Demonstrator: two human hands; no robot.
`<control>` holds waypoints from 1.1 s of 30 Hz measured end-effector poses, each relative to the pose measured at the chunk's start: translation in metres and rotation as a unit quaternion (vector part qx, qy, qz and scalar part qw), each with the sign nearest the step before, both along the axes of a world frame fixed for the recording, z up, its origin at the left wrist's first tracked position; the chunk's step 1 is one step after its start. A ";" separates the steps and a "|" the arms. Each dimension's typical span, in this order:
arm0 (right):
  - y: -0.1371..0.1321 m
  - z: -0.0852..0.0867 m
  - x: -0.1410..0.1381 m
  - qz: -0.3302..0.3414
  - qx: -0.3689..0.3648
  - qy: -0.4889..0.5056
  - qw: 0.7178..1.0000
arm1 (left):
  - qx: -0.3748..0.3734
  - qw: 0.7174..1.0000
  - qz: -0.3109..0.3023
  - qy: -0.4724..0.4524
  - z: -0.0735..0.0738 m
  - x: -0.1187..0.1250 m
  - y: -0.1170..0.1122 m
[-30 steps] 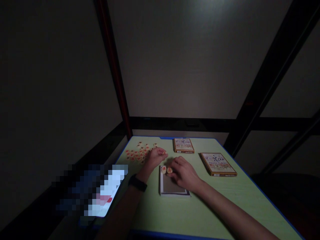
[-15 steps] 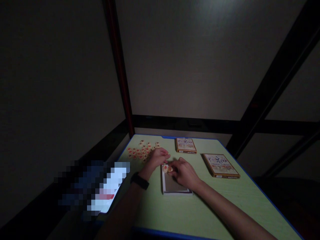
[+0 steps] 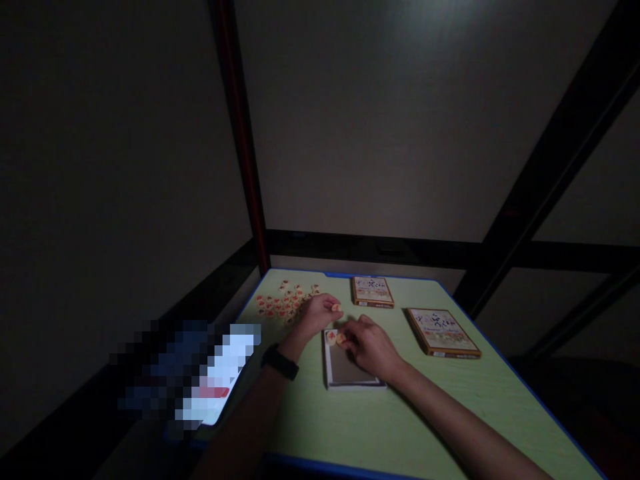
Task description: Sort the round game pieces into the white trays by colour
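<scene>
My left hand [image 3: 316, 315] is closed in a pinch on a small round wooden piece [image 3: 336, 308], held just above the far end of a shallow grey tray [image 3: 347, 373] on the green table [image 3: 400, 413]. My right hand [image 3: 370, 345] rests over the tray's far right corner, fingers curled against two round pieces [image 3: 335, 338] with red marks that lie in the tray. A heap of several similar round pieces [image 3: 283, 303] lies to the left of my left hand. A dark band sits on my left wrist.
Two flat printed boxes lie at the back: a small box [image 3: 372, 291] and a larger box [image 3: 443, 331] to the right. A blurred bright object [image 3: 210, 373] sits off the table's left edge. Dark frame posts rise behind the table.
My left hand has drawn a piece from the heap toward the tray. My right hand has barely shifted by the two pieces. The view has moved slightly.
</scene>
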State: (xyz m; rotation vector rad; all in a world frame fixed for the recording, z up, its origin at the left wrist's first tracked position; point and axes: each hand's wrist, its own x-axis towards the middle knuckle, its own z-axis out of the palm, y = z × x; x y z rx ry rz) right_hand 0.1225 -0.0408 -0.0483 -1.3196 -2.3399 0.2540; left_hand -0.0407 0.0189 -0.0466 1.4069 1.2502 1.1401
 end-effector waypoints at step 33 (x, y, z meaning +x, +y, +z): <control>0.010 -0.007 0.016 0.117 0.111 0.019 0.987 | 0.115 0.874 -0.237 0.407 0.018 -0.033 -0.012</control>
